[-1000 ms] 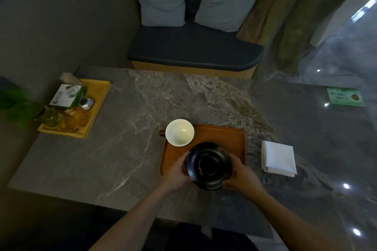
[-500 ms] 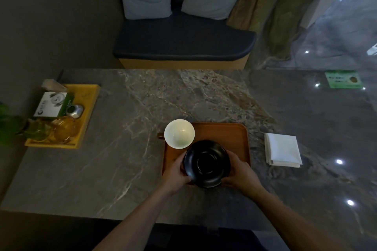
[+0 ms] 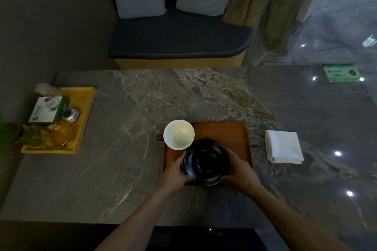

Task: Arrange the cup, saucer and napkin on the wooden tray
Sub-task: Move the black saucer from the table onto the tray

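A black saucer (image 3: 207, 162) is over the near half of the wooden tray (image 3: 224, 132), held from both sides. My left hand (image 3: 175, 173) grips its left rim and my right hand (image 3: 240, 173) grips its right rim. I cannot tell whether the saucer touches the tray. A white cup (image 3: 179, 134) with a brown handle stands at the tray's far left corner, touching the saucer's rim in the view. A folded white napkin (image 3: 284, 146) lies on the marble table (image 3: 122, 169) just right of the tray.
A yellow tray (image 3: 83, 108) with a box, a small metal pot and glassware sits at the table's left end, beside a green plant (image 3: 6, 132). A green card (image 3: 341, 73) lies at the far right. A cushioned bench (image 3: 179, 43) stands beyond the table.
Both hands keep the same hold on the saucer, which has shifted slightly farther over the tray. The camera has tilted down, so the scene sits lower in view.
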{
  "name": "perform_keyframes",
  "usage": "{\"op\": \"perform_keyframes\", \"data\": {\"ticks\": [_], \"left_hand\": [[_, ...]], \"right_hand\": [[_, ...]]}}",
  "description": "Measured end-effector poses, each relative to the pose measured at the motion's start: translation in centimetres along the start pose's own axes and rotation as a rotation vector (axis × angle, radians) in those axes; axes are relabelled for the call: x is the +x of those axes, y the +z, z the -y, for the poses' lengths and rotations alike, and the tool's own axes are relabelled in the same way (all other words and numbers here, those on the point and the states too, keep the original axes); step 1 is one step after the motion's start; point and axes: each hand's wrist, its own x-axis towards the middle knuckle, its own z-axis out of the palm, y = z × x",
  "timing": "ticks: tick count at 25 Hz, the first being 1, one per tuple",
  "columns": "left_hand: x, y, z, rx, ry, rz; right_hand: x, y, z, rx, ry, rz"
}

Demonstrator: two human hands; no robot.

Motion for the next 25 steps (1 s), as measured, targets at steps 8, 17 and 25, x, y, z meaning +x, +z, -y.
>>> {"op": "perform_keyframes", "data": {"ticks": [8, 17, 25], "left_hand": [[-0.1, 0.0, -0.4, -0.008, 0.005, -0.018], [-0.1, 0.2, -0.4, -0.04, 0.024, -0.039], [-0.3, 0.0, -0.1, 0.123, -0.063, -0.012]], "right_hand": [[0.1, 0.7, -0.4, -0.002, 0.008, -0.025], [0.3, 1.3, -1.1, -0.046, 0.012, -0.046], [-0.1, 1.3, -1.1, -0.257, 0.097, -0.019]]}}
